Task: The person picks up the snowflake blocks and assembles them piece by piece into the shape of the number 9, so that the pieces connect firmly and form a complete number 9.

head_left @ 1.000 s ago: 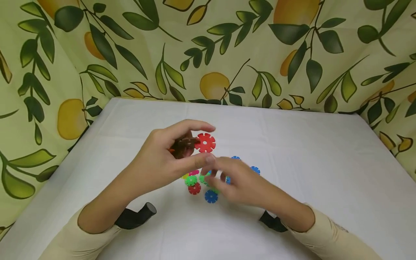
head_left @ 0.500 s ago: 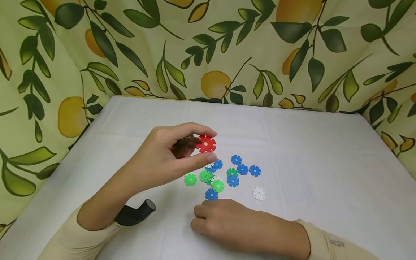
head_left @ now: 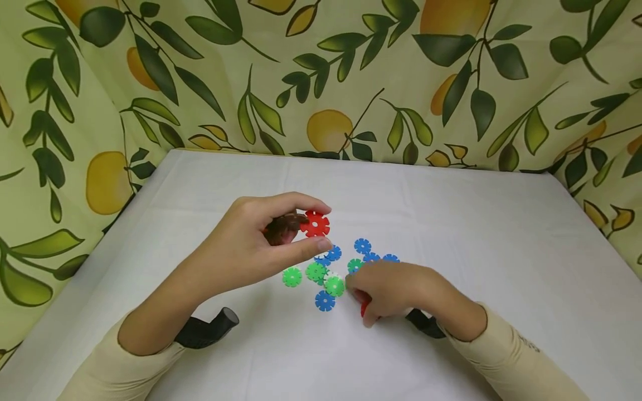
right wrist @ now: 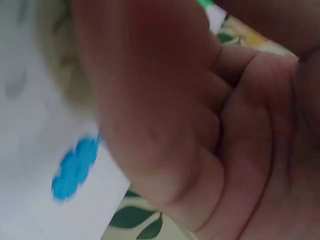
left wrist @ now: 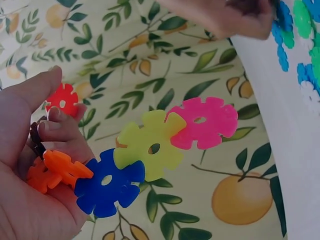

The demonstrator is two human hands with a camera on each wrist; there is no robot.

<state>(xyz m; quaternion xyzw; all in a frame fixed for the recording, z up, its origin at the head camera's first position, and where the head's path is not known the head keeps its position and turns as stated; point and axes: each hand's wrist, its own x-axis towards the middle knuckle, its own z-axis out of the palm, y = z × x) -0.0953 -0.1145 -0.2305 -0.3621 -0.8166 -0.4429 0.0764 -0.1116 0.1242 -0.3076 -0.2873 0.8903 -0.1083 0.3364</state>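
Observation:
My left hand is raised over the table, holding a chain of notched plastic snowflake discs. A red disc shows between thumb and index finger, joined to dark brown ones. From the palm, in the left wrist view, hang orange, blue, yellow and pink linked discs. Low over the table my right hand pinches another red disc, mostly hidden by its fingers. It is beside loose green and blue discs. The right wrist view is filled mainly by the palm.
Several loose discs lie mid-table, among them a green one at the left and a blue one farther back. A white cloth covers the table. Behind it hangs a fruit-patterned curtain.
My right hand pulled back from beside the left hand to the near side of the discs, then moved right and forward, red disc in its fingers. The left hand stays nearly still.

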